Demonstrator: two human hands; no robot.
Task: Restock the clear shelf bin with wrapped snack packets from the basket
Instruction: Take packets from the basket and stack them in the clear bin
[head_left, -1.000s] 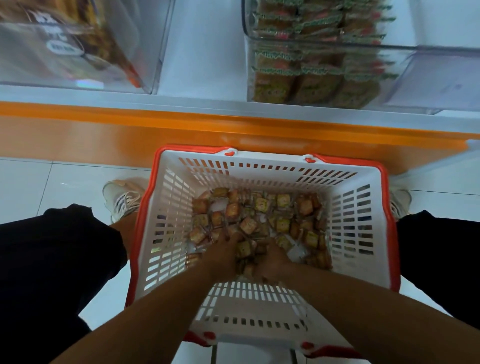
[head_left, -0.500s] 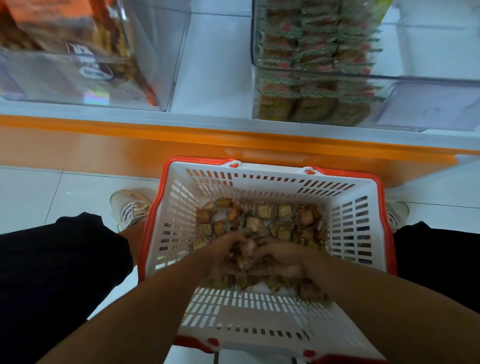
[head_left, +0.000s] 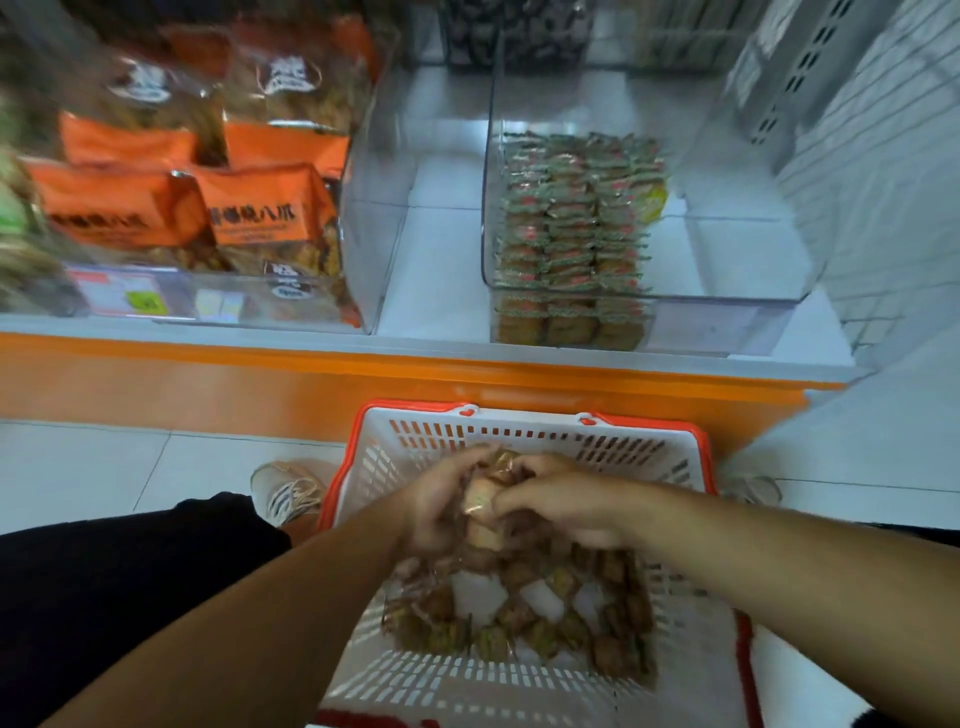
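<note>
A white basket with a red rim (head_left: 524, 422) stands on the floor between my legs, its bottom covered with several small wrapped snack packets (head_left: 519, 608). My left hand (head_left: 441, 504) and my right hand (head_left: 563, 501) are cupped together above the basket, gripping a bunch of packets (head_left: 483, 506) between them. On the shelf beyond stands the clear bin (head_left: 727, 270), with neat rows of packets (head_left: 571, 223) stacked in its left half; its right half holds nothing.
The shelf has an orange front edge (head_left: 415, 364). Another clear bin (head_left: 363, 218) to the left holds large orange snack bags (head_left: 260, 208). A perforated metal upright (head_left: 800, 67) and a white wall are at the right. My shoes (head_left: 291, 491) flank the basket on white floor tiles.
Both hands have risen out of the basket's pile with a bunch of packets held between them. The view has tilted up, showing more of the shelf and bins.
</note>
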